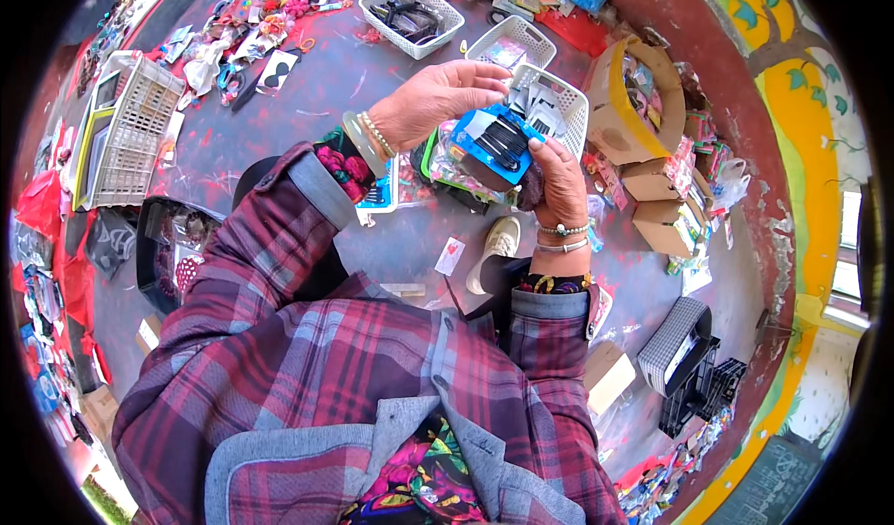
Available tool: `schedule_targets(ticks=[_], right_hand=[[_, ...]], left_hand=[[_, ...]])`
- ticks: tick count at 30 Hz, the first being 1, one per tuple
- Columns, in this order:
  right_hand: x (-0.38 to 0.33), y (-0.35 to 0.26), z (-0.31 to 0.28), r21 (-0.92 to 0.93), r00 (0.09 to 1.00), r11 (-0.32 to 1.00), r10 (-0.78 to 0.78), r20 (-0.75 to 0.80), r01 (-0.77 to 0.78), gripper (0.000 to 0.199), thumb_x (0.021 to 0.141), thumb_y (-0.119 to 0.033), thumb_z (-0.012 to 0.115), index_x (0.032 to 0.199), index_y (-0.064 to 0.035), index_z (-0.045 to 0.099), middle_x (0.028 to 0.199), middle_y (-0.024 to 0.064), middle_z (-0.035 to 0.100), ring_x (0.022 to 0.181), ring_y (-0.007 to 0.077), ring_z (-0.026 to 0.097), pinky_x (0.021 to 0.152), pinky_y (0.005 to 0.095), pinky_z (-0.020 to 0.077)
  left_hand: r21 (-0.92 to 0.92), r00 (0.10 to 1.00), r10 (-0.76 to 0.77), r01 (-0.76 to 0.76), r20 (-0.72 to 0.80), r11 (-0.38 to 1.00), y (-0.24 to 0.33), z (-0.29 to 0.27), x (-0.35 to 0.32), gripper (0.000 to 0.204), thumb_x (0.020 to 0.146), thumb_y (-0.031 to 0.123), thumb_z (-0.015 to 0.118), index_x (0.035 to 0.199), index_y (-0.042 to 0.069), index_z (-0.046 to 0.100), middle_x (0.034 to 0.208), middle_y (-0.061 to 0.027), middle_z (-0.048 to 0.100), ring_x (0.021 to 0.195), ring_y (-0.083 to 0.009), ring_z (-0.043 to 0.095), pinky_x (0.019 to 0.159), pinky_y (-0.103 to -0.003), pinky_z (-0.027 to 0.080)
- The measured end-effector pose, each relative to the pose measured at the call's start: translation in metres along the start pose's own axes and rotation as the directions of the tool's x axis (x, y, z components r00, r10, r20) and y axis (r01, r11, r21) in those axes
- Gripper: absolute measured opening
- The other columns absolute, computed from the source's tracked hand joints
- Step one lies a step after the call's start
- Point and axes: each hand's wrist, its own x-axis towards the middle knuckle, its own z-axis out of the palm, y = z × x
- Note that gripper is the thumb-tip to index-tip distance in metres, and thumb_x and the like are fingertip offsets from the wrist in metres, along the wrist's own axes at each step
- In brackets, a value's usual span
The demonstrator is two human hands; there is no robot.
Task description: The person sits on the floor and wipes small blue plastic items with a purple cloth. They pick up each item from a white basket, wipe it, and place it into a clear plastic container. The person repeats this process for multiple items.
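My right hand (562, 185) grips a blue card of black hairpins (503, 143) from its right side, the thumb lying over its edge. My left hand (433, 104) hovers just above the card's upper left, its fingers stretched out and somewhat apart; whether the fingertips touch anything is unclear. Right behind the card stands a white plastic basket (575, 106) with small grey and white packets (540, 104) in it. Partly covered by the card are some green-edged clear packs (442, 164). Under my left wrist, a white tray (380, 208) with blue cards shows in part.
Farther off are a white basket of dark items (413, 18) and a smaller white basket (540, 41). An open cardboard box (610, 106) is at the right, a tipped beige crate (130, 134) at the left. A black bin (156, 246) and a checked box (672, 343) sit nearer.
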Motion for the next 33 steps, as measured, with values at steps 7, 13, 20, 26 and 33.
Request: schedule_targets(ticks=[7, 13, 20, 26, 33], right_hand=[[-0.002, -0.001, 0.001, 0.025, 0.999, 0.999, 0.027, 0.042, -0.028, 0.018, 0.087, -0.017, 0.060, 0.094, -0.0007, 0.061, 0.084, 0.0008, 0.062, 0.071, 0.0061, 0.057, 0.063, 0.0198, 0.0455], [-0.001, 0.002, 0.002, 0.096, 0.999, 0.995, 0.009, 0.039, -0.012, 0.021, 0.088, -0.021, 0.059, 0.096, -0.0011, 0.060, 0.086, 0.0013, 0.063, 0.074, 0.0071, 0.057, 0.067, 0.0212, 0.0467], [0.001, 0.003, -0.001, 0.090, 0.998, 0.996, -0.014, 0.056, 0.009, 0.023, 0.089, -0.022, 0.058, 0.098, -0.0007, 0.061, 0.087, 0.0023, 0.064, 0.075, 0.0081, 0.058, 0.067, 0.0219, 0.0476], [0.004, 0.006, -0.001, 0.129, 0.999, 0.992, -0.024, 0.048, 0.017, 0.024, 0.089, -0.023, 0.058, 0.099, -0.0006, 0.060, 0.089, 0.0026, 0.063, 0.075, 0.0082, 0.058, 0.067, 0.0220, 0.0476], [0.004, 0.006, 0.002, 0.128, 0.998, 0.991, -0.038, 0.041, 0.032, 0.023, 0.090, -0.022, 0.057, 0.099, -0.0007, 0.060, 0.088, 0.0021, 0.063, 0.075, 0.0084, 0.058, 0.067, 0.0217, 0.0475]], left_hand=[[0.135, 0.998, -0.050, 0.043, 0.048, 0.990, -0.008, 0.011, -0.003, 0.024, 0.084, 0.008, 0.061, 0.108, 0.002, 0.062, 0.100, -0.0043, 0.062, 0.088, -0.0083, 0.058, 0.078, -0.021, 0.048], [0.328, 0.983, 0.176, -0.182, 0.048, 0.927, -0.017, 0.009, 0.002, 0.017, 0.084, 0.006, 0.061, 0.099, 0.002, 0.065, 0.098, -0.0049, 0.061, 0.094, -0.0116, 0.056, 0.084, -0.024, 0.045], [0.147, 0.997, 0.079, -0.080, 0.009, 0.986, -0.015, 0.015, 0.002, 0.018, 0.085, 0.006, 0.060, 0.102, 0.003, 0.064, 0.102, -0.0047, 0.059, 0.096, -0.0110, 0.054, 0.085, -0.023, 0.045], [0.409, 0.967, 0.240, -0.251, 0.081, 0.877, -0.015, 0.013, 0.001, 0.018, 0.085, 0.006, 0.060, 0.103, 0.003, 0.063, 0.102, -0.0038, 0.056, 0.096, -0.0106, 0.054, 0.084, -0.023, 0.045], [0.461, 0.978, 0.195, -0.208, 0.077, 0.863, -0.015, 0.012, 0.002, 0.020, 0.084, 0.004, 0.060, 0.105, 0.004, 0.062, 0.101, -0.0031, 0.057, 0.094, -0.0114, 0.054, 0.083, -0.022, 0.045]])
